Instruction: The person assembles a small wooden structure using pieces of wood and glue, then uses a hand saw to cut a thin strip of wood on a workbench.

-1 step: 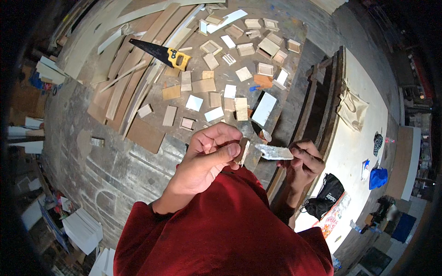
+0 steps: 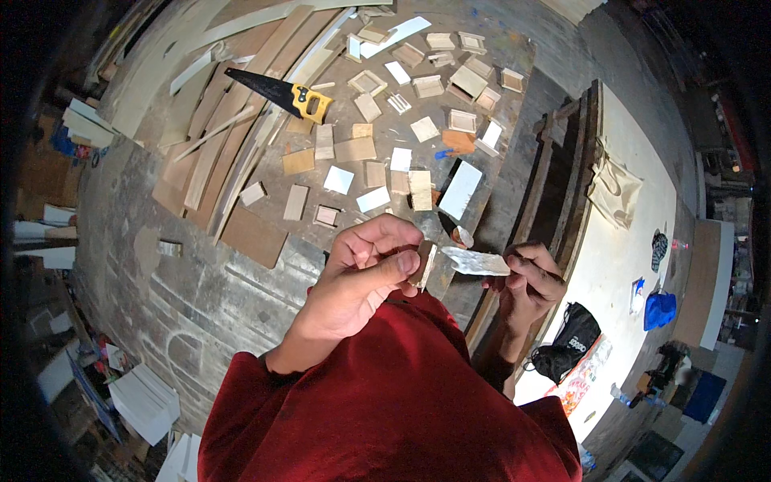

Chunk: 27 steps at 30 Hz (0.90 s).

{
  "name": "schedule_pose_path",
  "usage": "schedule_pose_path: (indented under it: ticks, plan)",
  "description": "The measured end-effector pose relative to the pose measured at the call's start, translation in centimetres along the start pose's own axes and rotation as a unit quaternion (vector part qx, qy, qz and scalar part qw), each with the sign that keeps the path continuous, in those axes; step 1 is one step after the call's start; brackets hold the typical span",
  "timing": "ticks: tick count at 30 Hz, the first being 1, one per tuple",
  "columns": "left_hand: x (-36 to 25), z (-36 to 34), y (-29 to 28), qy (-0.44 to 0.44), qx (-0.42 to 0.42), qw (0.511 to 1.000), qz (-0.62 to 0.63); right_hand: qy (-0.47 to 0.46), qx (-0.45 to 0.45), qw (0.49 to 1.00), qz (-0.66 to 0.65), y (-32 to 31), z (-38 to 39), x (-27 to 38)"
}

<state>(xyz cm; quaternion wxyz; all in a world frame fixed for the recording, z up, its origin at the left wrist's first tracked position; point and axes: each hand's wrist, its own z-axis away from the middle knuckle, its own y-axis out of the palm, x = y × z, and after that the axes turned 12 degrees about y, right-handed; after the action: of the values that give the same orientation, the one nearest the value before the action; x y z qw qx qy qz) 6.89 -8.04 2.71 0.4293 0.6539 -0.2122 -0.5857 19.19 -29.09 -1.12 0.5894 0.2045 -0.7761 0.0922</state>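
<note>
I see the two hands apart from each other in front of the red shirt (image 2: pixel 353 386). The left hand (image 2: pixel 361 273) pinches a small wood block (image 2: pixel 424 263) between thumb and fingers; the right hand (image 2: pixel 532 277) grips a pale strip (image 2: pixel 480 263). The strip's free end sits just beside the block; I cannot tell if they touch.

Beyond them I see a brown board (image 2: pixel 392 128), its height unclear to me, strewn with wood pieces (image 2: pixel 356 149) in a workshop with a worn grey floor (image 2: pixel 205 297). To my right runs a pale worktop (image 2: pixel 602 265) carrying a cloth bag (image 2: pixel 614 197), a black bag (image 2: pixel 566 341) and a blue pouch (image 2: pixel 660 311).

The strip looks whitish and ragged along its edges, the block plain and square-cornered. The scattered pieces are flat rectangles and shallow boxes, some white. A saw (image 2: pixel 277 92) with a yellow handle rests by long planks (image 2: pixel 178 181).

A dark gap divides the board's right edge from the worktop; left of the hands, floor spreads wide.
</note>
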Motion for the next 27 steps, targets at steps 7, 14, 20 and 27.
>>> schedule_pose_path:
  ticks: [7, 14, 20, 27]
  plan:
    - [0.2, -0.3, 0.1, -0.003, 0.001, 1.000, 0.010, -0.021, 0.048, 0.999, -0.001, -0.6, -0.1, -0.5]
    - [0.3, -0.2, 0.2, -0.006, 0.004, 1.000, -0.001, 0.017, 0.031, 0.999, -0.006, -0.3, -0.6, 0.0]
    - [0.5, -0.4, 0.1, -0.003, 0.016, 1.000, 0.005, -0.015, 0.045, 0.999, -0.010, -0.8, -0.8, -0.2]
    - [0.5, -0.5, 0.0, -0.002, 0.007, 1.000, 0.002, -0.030, 0.035, 0.999, -0.001, -0.6, -0.8, 0.1]
